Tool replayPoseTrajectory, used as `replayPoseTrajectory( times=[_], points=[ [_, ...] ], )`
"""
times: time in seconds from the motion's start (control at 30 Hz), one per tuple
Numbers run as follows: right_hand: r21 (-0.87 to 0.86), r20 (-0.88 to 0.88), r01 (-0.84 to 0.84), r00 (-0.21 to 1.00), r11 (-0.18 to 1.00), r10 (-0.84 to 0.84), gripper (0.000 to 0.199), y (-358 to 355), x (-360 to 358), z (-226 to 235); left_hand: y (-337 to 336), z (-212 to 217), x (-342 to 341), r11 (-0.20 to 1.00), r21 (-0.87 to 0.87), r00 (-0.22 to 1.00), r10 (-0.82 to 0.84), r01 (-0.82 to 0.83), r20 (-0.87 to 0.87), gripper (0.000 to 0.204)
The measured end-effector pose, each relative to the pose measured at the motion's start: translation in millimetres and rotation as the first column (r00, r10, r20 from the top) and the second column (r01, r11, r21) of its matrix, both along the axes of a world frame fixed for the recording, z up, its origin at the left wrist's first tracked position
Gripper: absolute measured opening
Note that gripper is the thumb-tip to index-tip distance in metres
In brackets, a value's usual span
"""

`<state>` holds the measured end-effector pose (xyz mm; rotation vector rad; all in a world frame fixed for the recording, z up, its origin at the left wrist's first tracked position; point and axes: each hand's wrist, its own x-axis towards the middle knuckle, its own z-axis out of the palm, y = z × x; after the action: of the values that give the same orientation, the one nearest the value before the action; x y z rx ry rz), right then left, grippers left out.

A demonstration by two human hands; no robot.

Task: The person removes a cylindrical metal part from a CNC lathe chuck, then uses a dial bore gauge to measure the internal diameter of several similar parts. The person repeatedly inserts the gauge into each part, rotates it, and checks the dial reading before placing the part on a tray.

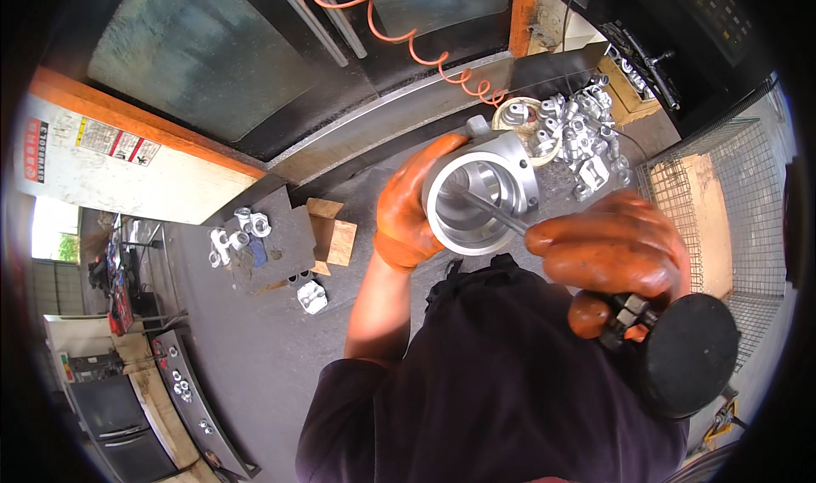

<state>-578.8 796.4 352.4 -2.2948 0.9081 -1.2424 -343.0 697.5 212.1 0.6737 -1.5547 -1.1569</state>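
Metal cylinder [486, 196], a hollow machined aluminium part, sits up at chest height in the middle of my view, open end facing me. My left hand [410, 209], in an orange glove, is clamped round its left side, thumb up over the top rim, forearm rising straight from below. My right hand [614, 249], also gloved orange, is closed in a fist on a tool with a round black body [687, 355] low on the right, wrist bent inward. A thin steel rod [493, 213] runs from that fist into the cylinder's bore. Far right lies a pile of small silver fittings [578, 130]; an orange coiled hose [425, 54] hangs beyond
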Motion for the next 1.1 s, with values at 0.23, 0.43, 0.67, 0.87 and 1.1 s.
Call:
replayPoseTrajectory(
  times=[0.23, 0.43, 0.67, 0.87, 1.1],
  points=[
    [-0.1, -0.111, 0.027, 0.993, 0.995, -0.038, 0.035, -22, 41, -25, -20, -13, 28, 0.98, -0.18, 0.995, 0.09, -0.081, 0.039, 0.081],
    [0.015, 0.002, 0.095, 0.995, 0.995, -0.095, 0.037, -33, 57, -23, -29, -21, 43, 0.991, -0.129, 0.995, -0.037, 0.048, 0.09, 0.101],
    [0.229, 0.176, 0.198, 0.955, 0.953, -0.24, 0.023, -26, 63, -40, -21, -48, 35, 0.989, -0.099, 0.994, -0.106, 0.107, 0.019, 0.099],
    [-0.115, -0.02, 0.122, 0.992, 0.986, -0.125, 0.02, -50, 41, -26, 3, -54, 20, 0.693, 0.505, 0.809, -0.198, 0.514, -0.553, 0.06],
    [-0.467, -0.269, 0.18, 0.904, 0.866, -0.333, 0.042, -70, 21, -24, 27, -40, -3, 0.807, 0.497, 0.948, -0.278, 0.318, -0.155, 0.034]
  ],
)
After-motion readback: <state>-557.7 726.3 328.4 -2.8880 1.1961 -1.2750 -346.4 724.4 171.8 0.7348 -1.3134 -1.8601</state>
